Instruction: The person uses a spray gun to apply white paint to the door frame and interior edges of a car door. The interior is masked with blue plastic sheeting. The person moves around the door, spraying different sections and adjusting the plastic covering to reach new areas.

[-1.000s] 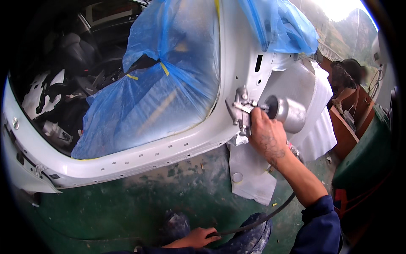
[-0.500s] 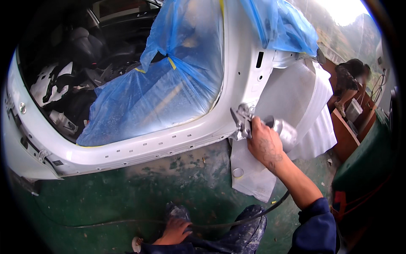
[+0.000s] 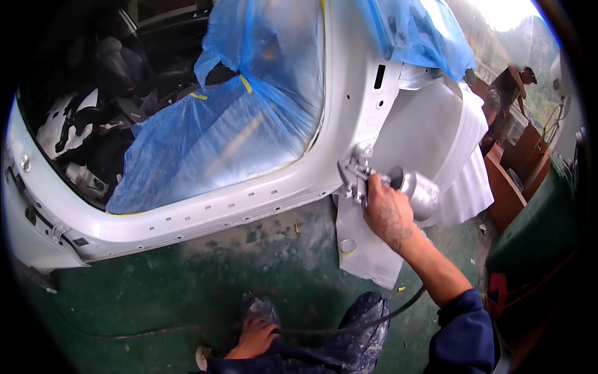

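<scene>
My right hand [image 3: 387, 212] is wrapped round the handle of a silver paint spray gun [image 3: 354, 169], whose metal cup [image 3: 418, 192] sticks out sideways to the right. The gun's front is close to the lower rear corner of a white car body's door frame [image 3: 293, 181]. Whether paint is coming out cannot be seen. Down near the lower edge, my left hand [image 3: 255, 336] lies on my knee in paint-spattered trousers, fingers stretched out and holding nothing that shows. A dark air hose [image 3: 386, 318] runs past both legs.
Blue plastic film [image 3: 218, 156] with yellow tape masks part of the door opening. White foam sheeting [image 3: 423, 137] hangs over the wheel area and onto the green floor [image 3: 187, 293]. At the far right another person [image 3: 507, 93] is near brown boards [image 3: 504, 181] and a green-covered object [image 3: 536, 224].
The view has shifted slightly, and the spray gun stays by the same corner in my right hand. The other person has risen from a bent posture. My left hand remains on the knee.
</scene>
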A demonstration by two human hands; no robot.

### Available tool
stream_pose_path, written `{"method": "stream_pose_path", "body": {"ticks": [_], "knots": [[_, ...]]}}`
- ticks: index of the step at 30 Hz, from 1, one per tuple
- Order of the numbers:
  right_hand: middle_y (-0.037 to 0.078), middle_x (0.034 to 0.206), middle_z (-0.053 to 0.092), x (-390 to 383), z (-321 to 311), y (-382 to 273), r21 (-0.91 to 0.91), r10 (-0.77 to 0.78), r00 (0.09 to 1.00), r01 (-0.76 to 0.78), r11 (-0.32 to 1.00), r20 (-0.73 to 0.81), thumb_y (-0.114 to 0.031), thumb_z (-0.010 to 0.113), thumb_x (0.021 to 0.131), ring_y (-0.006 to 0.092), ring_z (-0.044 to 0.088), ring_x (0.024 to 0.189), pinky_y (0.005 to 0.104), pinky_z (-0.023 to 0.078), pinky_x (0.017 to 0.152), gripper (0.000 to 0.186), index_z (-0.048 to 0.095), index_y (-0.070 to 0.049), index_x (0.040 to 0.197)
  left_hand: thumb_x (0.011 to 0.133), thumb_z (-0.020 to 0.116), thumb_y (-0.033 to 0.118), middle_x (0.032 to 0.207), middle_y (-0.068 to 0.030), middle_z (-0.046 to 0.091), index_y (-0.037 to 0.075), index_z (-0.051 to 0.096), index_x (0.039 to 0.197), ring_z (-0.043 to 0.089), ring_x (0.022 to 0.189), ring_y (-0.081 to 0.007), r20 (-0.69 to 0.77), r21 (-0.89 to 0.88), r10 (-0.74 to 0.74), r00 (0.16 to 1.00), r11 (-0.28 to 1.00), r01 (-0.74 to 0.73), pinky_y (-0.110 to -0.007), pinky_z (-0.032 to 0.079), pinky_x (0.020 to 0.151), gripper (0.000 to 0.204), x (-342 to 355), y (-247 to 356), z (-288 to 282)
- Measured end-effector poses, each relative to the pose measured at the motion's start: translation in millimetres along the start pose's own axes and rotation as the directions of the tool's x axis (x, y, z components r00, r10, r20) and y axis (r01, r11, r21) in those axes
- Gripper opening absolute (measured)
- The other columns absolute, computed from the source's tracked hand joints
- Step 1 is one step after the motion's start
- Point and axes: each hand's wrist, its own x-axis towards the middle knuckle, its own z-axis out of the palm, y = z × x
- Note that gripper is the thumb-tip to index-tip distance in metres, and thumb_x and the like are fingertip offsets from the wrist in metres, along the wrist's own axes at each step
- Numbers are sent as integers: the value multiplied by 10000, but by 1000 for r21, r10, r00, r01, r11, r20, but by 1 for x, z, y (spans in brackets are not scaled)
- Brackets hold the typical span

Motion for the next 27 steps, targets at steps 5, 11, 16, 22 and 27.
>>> {"method": "stream_pose_path", "body": {"ticks": [5,11,16,22,27], "knots": [[262,894,690,-34,22,14,193,-84,958,31,981,273,-169,639,875,452,673,859,522,530,785,273,520,36,1010,856,702,274,997,-22,691,184,690,1025,574,1115,-238,55,31,32,998,999,-34,-523,309,1074,192,-8,-2,-1],[11,771,677,-27,-8,72,789,-47,852,-461,405,522,-297,636,985,68,488,500,251,363,420,243,646,-56,1009,843,716,250,1015,-32,694,169,688,1058,571,1130,-245,98,76,39,994,996,-47,-521,306,1080,231,-22,-6,-18],[10,697,569,-4,-22,112,926,156,941,-327,191,300,-400,587,1005,53,389,436,244,270,364,334,591,-72,941,842,714,262,1031,-44,697,157,688,1062,572,1134,-253,83,158,0,997,987,-13,-518,315,1071,245,-15,-11,-20],[22,750,532,10,35,155,963,362,893,-258,-76,267,-473,575,995,63,348,424,250,284,365,386,540,-95,929,841,706,286,1010,-54,699,126,682,1025,566,1125,-278,-33,192,-168,985,966,171,-525,316,1055,245,-42,-28,-31],[39,822,570,-19,9,140,959,411,871,-203,-199,270,-519,539,999,61,299,416,236,268,372,442,569,-80,1041,868,699,350,1242,-113,620,133,634,1220,433,1297,-353,10,187,-407,913,898,398,-603,233,1092,419,-61,-43,-12]]}}
